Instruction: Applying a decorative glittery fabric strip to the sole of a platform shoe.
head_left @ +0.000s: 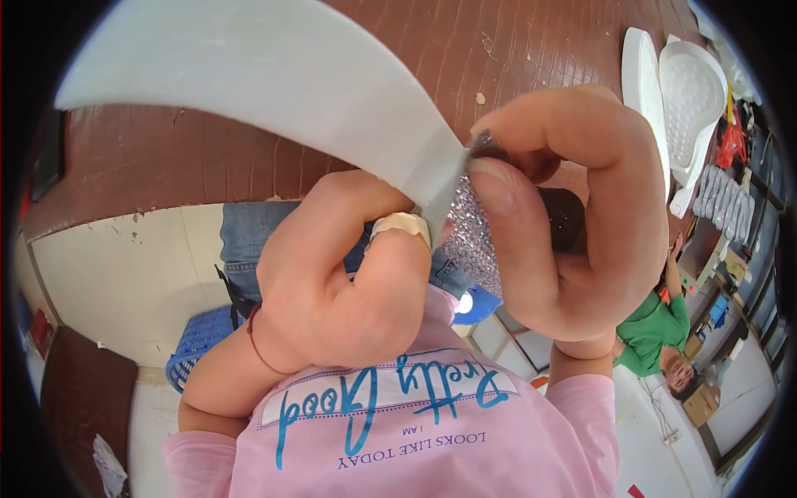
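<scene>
A wide, curved, pale grey-white strip (pixel 274 75) sweeps from the upper left down to my hands. My left hand (pixel 340 282) is closed on its lower end between thumb and bent forefinger; a cream wrap (pixel 400 224) covers the thumb tip. My right hand (pixel 594 216) pinches a silver glitter piece (pixel 473 236) between thumb and forefinger, right against the strip's edge. Whether the two pieces are joined cannot be made out. Behind the right fingers shows part of a dark, rounded thing (pixel 563 217), mostly hidden.
A brown table (pixel 531 50) with cracked covering lies beyond my hands. White sole-shaped trays (pixel 693 95), a red item (pixel 730 143) and grey bundled pieces (pixel 724 203) are at the right. A person in green (pixel 652 336) is farther right. A blue basket (pixel 199 336) stands lower left.
</scene>
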The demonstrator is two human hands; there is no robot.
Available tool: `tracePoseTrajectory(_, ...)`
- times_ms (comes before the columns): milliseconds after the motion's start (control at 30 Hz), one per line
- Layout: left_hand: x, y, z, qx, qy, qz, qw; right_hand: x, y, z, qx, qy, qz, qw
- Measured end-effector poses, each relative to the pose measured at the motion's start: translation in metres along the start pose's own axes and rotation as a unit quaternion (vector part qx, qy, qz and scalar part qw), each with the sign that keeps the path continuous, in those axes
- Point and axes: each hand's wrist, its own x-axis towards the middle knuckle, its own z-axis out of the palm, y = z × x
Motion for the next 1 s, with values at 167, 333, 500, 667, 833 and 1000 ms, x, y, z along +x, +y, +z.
tracePoseTrajectory(167,-0.005,-0.01,0.0,0.015,-0.01,0.018,1.0,0.004,-0.002,0.003,-0.009,-0.012,-0.002,1.0)
tracePoseTrajectory(333,0.004,-0.02,-0.005,-0.023,-0.012,0.06,0.998,0.006,-0.004,0.001,-0.018,-0.026,0.016,0.999)
tracePoseTrajectory(500,0.0,-0.019,-0.002,-0.078,0.039,0.026,0.996,0.007,-0.008,0.0,-0.028,-0.037,0.035,0.998)
tracePoseTrajectory(667,0.004,-0.009,-0.004,-0.14,0.037,-0.058,0.988,0.01,-0.008,-0.002,-0.035,-0.051,0.054,0.997)
tracePoseTrajectory(833,0.002,-0.007,-0.002,-0.173,0.037,-0.108,0.978,0.009,-0.009,-0.004,-0.014,-0.061,0.076,0.995)
tracePoseTrajectory(1000,0.002,-0.009,-0.001,-0.189,0.045,-0.102,0.976,0.012,-0.018,-0.006,0.006,-0.063,0.155,0.986)
